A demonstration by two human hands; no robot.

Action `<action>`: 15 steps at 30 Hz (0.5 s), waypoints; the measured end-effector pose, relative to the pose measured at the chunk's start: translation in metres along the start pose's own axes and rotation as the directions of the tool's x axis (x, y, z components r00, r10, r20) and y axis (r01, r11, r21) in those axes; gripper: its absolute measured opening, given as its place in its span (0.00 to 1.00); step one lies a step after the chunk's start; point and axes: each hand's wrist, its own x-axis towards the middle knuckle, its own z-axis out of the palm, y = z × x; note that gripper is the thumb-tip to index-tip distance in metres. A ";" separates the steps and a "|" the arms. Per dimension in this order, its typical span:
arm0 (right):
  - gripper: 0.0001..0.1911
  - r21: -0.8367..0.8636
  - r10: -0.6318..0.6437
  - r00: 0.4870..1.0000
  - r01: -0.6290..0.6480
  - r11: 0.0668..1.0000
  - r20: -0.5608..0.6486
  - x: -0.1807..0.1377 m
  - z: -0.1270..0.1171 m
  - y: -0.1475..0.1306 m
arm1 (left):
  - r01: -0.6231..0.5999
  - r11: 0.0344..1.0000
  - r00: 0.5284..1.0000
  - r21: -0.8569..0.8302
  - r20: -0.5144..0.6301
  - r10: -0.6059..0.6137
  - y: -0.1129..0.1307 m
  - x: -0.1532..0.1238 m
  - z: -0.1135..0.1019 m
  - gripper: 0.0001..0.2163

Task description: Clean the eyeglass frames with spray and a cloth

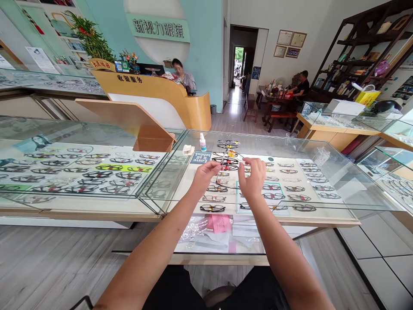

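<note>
Above the glass display counter, my left hand (205, 175) pinches a pair of thin dark-framed eyeglasses (222, 185) between thumb and fingertips. The lenses face sideways, and a temple reaches toward my right hand (253, 176). That hand is raised just right of the glasses with its fingers curled in toward the thumb. Whatever lies between its fingertips is too small to make out. Beyond my hands, a small white spray bottle (202, 142) stands on the counter top, with a crumpled pale cloth (188, 150) to its left.
Rows of eyeglasses (213, 208) lie inside the glass counter (325, 211) under my hands. Another glass case (122, 189) adjoins at left, with a tilted wooden board (129, 118) on it. One person sits behind the wooden reception desk (200, 112), another at a far table.
</note>
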 end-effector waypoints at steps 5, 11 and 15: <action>0.13 0.155 0.017 0.955 -0.065 0.986 0.295 -0.019 0.019 -0.017 | 0.021 0.997 0.997 -0.080 -0.069 -0.026 -0.006 0.001 0.002 0.20; 0.16 0.190 0.060 0.936 -0.133 0.973 0.348 -0.027 0.030 -0.015 | 0.077 0.990 0.996 -0.122 -0.035 -0.082 -0.006 -0.001 0.006 0.20; 0.16 0.204 0.055 0.941 -0.129 0.971 0.335 -0.028 0.030 -0.011 | 0.070 0.991 0.998 -0.111 0.008 -0.070 -0.006 0.000 0.003 0.20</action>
